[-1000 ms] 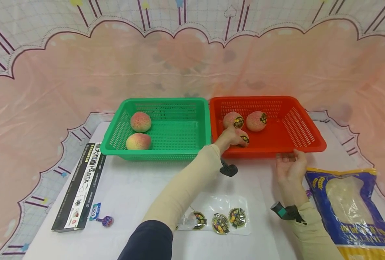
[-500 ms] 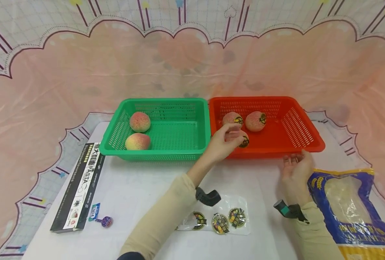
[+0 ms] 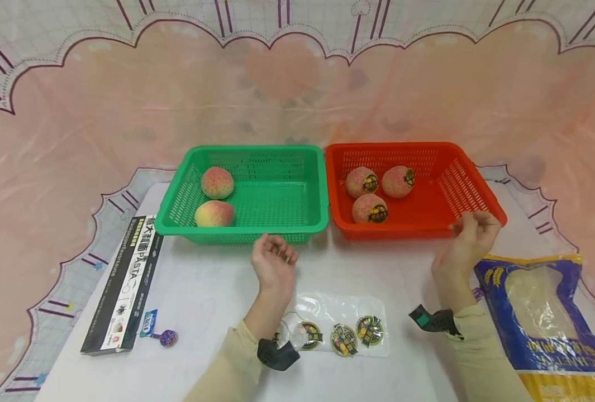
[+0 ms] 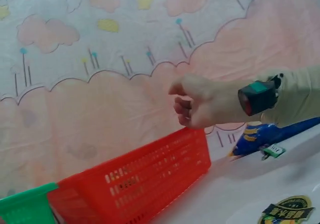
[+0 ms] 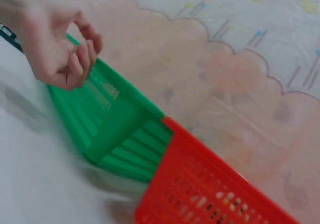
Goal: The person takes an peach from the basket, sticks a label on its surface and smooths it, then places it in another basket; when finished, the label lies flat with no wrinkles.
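Just in front of the green basket [image 3: 257,229] is my left hand [image 3: 274,265], fingers loosely curled around nothing. My right hand [image 3: 463,248] is raised by the front right corner of the red basket [image 3: 428,230]; its fingertips overlap the rim in the head view, and nothing shows in its grasp. Inside the red basket, toward the left, lie a back-left peach [image 3: 358,180], a back-right peach [image 3: 396,183] and a front peach [image 3: 363,209], each bearing a black-and-gold round sticker. Two unlabelled peaches, one behind [image 3: 217,183] and one in front [image 3: 214,214], occupy the green basket's left side.
A clear sheet [image 3: 327,305] with several round stickers [image 3: 344,339] lies on the white table. At left are a black pasta box [image 3: 121,285] and a wrapped lollipop [image 3: 168,338]. A blue and yellow bag [image 3: 543,312] lies at right, and a patterned cloth [image 3: 287,100] hangs behind.
My left hand has let go of the front peach in the red basket and drawn back left toward me. My right hand has risen and turned at the red basket's front right corner.
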The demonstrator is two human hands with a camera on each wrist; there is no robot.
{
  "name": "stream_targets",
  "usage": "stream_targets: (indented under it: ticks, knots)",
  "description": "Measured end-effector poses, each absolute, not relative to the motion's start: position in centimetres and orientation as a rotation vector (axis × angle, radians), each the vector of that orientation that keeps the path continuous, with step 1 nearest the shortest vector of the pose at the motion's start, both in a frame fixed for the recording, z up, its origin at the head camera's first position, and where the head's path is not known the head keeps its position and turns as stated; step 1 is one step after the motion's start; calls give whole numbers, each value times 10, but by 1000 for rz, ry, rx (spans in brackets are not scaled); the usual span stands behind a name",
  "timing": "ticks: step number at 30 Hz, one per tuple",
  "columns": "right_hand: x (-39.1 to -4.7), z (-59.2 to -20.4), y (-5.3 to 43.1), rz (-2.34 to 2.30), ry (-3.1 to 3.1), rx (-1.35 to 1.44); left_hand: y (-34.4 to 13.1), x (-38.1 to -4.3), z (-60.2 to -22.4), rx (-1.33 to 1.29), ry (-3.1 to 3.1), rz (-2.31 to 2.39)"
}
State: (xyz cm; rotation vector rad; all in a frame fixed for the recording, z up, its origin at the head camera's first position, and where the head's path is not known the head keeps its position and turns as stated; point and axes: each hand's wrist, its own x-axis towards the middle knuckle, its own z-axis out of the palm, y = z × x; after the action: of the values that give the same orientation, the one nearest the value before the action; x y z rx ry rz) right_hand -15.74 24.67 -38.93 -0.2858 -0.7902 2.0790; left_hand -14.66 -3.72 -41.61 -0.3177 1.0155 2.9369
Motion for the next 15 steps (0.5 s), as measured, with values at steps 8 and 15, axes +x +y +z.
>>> stream_targets:
  ticks: [8, 15]
  knots:
    - [-183, -375, 203, 2261, -1032, 80, -64, -155, -418, -602, 752, 3146]
    - [-207, -363, 163, 2216, -1825, 394, -68, -158, -417, -496, 607, 3180]
